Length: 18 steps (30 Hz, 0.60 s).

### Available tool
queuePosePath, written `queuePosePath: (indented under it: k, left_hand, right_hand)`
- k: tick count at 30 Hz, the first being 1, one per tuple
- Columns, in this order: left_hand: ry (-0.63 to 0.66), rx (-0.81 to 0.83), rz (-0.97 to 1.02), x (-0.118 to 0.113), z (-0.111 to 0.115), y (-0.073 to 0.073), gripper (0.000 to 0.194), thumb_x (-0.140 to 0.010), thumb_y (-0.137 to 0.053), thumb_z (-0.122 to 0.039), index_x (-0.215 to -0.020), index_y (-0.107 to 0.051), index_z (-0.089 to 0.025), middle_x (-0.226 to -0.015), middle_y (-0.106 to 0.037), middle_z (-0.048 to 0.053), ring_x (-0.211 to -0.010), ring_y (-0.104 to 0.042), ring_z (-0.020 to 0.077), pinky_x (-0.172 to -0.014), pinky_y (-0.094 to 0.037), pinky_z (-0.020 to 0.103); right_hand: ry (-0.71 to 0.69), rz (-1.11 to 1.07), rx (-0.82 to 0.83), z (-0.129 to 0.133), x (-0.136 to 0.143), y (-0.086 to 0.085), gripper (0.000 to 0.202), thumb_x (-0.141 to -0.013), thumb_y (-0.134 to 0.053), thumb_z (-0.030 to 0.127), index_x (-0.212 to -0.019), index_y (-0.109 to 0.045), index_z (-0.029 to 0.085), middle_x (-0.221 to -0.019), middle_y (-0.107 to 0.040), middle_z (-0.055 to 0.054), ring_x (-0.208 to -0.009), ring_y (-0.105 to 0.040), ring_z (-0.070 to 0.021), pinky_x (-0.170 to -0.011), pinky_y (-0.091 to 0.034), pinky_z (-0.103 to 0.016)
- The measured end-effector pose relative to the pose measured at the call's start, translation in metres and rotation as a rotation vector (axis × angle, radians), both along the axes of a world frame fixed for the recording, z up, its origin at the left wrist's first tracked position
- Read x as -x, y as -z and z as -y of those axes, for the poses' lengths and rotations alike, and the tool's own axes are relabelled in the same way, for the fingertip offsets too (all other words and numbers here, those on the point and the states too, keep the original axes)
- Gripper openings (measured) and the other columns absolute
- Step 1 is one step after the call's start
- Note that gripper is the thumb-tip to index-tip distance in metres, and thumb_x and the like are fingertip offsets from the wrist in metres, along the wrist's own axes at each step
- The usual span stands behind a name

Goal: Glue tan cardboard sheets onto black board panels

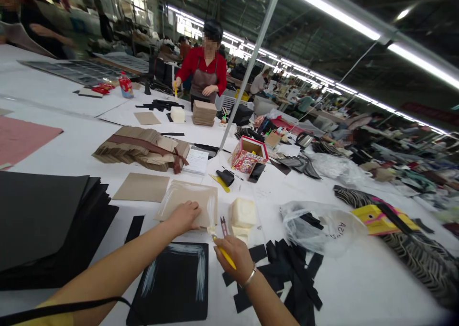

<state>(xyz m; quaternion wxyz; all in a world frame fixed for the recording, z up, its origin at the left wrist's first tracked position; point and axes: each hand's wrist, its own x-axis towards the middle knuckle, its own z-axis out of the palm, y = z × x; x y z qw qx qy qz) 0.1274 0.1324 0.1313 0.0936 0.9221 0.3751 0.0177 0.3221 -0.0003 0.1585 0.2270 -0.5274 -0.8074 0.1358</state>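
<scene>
My left hand (184, 217) lies with its fingers on a beige board (190, 197), which has white streaks along its edges. In my right hand (234, 256) is a yellow-handled brush (225, 254), its bristles at the board's lower right corner. Nearer to me is a black sheet (175, 283) with white strokes along its top and sides. Just beyond my right hand, small scissors (224, 226) lie beside a cream-coloured block-shaped container (243, 213). Whether the left fingers grip the board's edge is unclear.
Black sheets (39, 216) are stacked at the left, black strips (287, 278) lie at the right. Farther off are beige boards (143, 149), a red patterned box (249, 154), a plastic bag (322, 225) and a metal pole (247, 72). A person in red (204, 70) works across the table.
</scene>
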Motion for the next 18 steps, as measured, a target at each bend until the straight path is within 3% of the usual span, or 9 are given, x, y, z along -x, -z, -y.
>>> queuePosePath:
  k: [2,4,8,11,14,16,18]
  left_hand:
    - [0.056,0.012,-0.034,0.0,0.0,-0.002,0.033,-0.072,-0.059,-0.041,-0.092,-0.059,-0.015,-0.096,-0.055,0.011,-0.091,-0.051,0.0247,-0.073,-0.041,0.034]
    - [0.106,0.019,-0.057,0.001,0.005,-0.001,0.024,-0.077,-0.053,-0.035,-0.088,-0.06,-0.015,-0.092,-0.056,0.01,-0.083,-0.054,0.0223,-0.07,-0.041,0.032]
    - [0.152,-0.004,-0.072,0.004,0.025,0.005,0.018,-0.082,-0.041,-0.017,-0.086,-0.059,-0.015,-0.088,-0.058,0.009,-0.079,-0.055,0.02,-0.07,-0.041,0.032]
    - [0.114,-0.087,-0.031,0.009,0.034,0.007,0.018,-0.079,-0.049,-0.021,-0.095,-0.058,-0.016,-0.106,-0.056,0.012,-0.1,-0.049,0.0249,-0.081,-0.038,0.036]
    - [0.005,-0.078,-0.018,0.012,0.028,0.002,0.047,-0.071,-0.061,-0.031,-0.114,-0.048,-0.019,-0.119,-0.049,0.012,-0.108,-0.044,0.0278,-0.086,-0.037,0.039]
    - [-0.011,-0.022,-0.047,0.014,0.019,-0.002,0.046,-0.069,-0.062,-0.03,-0.112,-0.05,-0.019,-0.111,-0.054,0.012,-0.101,-0.049,0.0257,-0.081,-0.04,0.036]
    - [0.011,0.014,-0.067,0.015,0.009,-0.005,0.03,-0.07,-0.06,-0.03,-0.097,-0.058,-0.017,-0.097,-0.058,0.01,-0.09,-0.054,0.0229,-0.076,-0.042,0.032]
  right_hand:
    - [0.123,-0.202,0.004,0.024,-0.001,-0.005,0.017,-0.082,-0.047,0.026,-0.089,-0.061,0.02,-0.075,-0.061,-0.004,-0.068,-0.056,-0.0138,-0.067,-0.044,-0.027]
    - [0.331,-0.442,0.012,0.035,-0.002,-0.008,0.018,-0.082,-0.048,0.029,-0.09,-0.061,0.019,-0.072,-0.061,-0.003,-0.062,-0.056,-0.0125,-0.062,-0.046,-0.026]
    - [0.671,-0.846,0.09,0.028,0.0,-0.008,0.028,-0.082,-0.047,0.039,-0.093,-0.059,0.016,-0.057,-0.052,0.003,-0.043,-0.047,-0.0083,-0.045,-0.041,-0.022]
    - [0.751,-1.055,0.059,0.01,0.001,-0.011,0.034,-0.08,-0.047,0.046,-0.089,-0.059,0.015,-0.054,-0.051,0.004,-0.042,-0.046,-0.0077,-0.043,-0.041,-0.021]
    - [0.801,-1.184,0.016,-0.004,0.004,-0.015,0.042,-0.078,-0.047,0.051,-0.098,-0.056,0.015,-0.06,-0.057,0.002,-0.042,-0.049,-0.0073,-0.042,-0.042,-0.02]
    - [0.816,-1.224,0.023,-0.006,0.007,-0.015,0.047,-0.077,-0.047,0.054,-0.105,-0.051,0.016,-0.065,-0.061,0.001,-0.042,-0.051,-0.0077,-0.041,-0.042,-0.02]
    - [0.815,-1.227,0.053,-0.002,0.01,-0.013,0.051,-0.076,-0.047,0.056,-0.108,-0.049,0.017,-0.066,-0.063,0.001,-0.042,-0.054,-0.0088,-0.042,-0.044,-0.021]
